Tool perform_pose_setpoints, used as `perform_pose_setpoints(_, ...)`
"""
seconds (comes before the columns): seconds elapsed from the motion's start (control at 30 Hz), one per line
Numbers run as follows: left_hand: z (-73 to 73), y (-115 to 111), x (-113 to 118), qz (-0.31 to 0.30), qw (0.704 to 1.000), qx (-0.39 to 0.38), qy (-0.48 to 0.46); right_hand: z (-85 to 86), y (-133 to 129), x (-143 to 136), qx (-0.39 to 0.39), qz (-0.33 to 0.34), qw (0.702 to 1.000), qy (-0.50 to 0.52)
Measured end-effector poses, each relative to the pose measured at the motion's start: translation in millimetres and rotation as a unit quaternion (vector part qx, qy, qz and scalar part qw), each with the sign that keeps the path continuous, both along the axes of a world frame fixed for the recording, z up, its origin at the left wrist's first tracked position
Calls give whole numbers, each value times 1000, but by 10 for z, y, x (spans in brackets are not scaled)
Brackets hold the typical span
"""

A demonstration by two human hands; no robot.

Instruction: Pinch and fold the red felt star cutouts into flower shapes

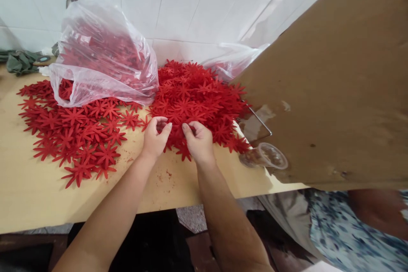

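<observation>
My left hand and my right hand are close together at the front edge of a heap of red flower-shaped pieces. Thumbs and fingers are curled in a pinch on both sides, with a red flower piece between them. Its outline blends into the red heap behind, so the exact grip is hard to make out. To the left of my left hand lies a second spread of red flower pieces, each with several narrow petals.
A clear plastic bag full of red pieces sits on the table. Another plastic bag is behind the heap. A brown board, a bent wire and a clear cup are at right. Another person's patterned clothing shows lower right.
</observation>
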State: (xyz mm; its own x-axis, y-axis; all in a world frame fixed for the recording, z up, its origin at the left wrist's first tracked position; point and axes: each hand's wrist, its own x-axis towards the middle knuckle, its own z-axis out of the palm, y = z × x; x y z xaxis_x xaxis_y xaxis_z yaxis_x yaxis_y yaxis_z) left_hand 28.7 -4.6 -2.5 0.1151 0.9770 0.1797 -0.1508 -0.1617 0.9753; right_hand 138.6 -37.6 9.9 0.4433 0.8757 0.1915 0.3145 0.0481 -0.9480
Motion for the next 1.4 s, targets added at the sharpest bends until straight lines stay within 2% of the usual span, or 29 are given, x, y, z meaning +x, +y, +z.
perform_pose_setpoints(0.27, 47, -56, -5, -62, 998, 13, 3, -11, -7, 14, -9, -12, 997, -82)
perform_pose_setpoints(0.47, 38, -50, 30, -111, 993, -40, -19, -4, -17, 15, 1, -13, 1000, -21)
perform_pose_setpoints(0.57, 34, -46, 52, -134, 985, -88, -65, -2, -27, -18, 15, 23, 1000, 12)
perform_pose_setpoints(0.87, 33, 27, 35, -106, 969, -165, -149, 9, -116, -96, 4, 153, 983, 98)
perform_pose_setpoints(1.07, 61, 13, 24, -84, 954, -211, -196, -21, -116, -46, -15, 135, 981, 140)
perform_pose_setpoints(1.27, 44, 11, 11, -118, 919, -264, -269, -98, -102, -22, -20, 144, 964, 222)
perform_pose_setpoints(1.4, 47, 71, -31, -90, 912, -291, -276, -81, -108, 0, -8, 150, 965, 217)
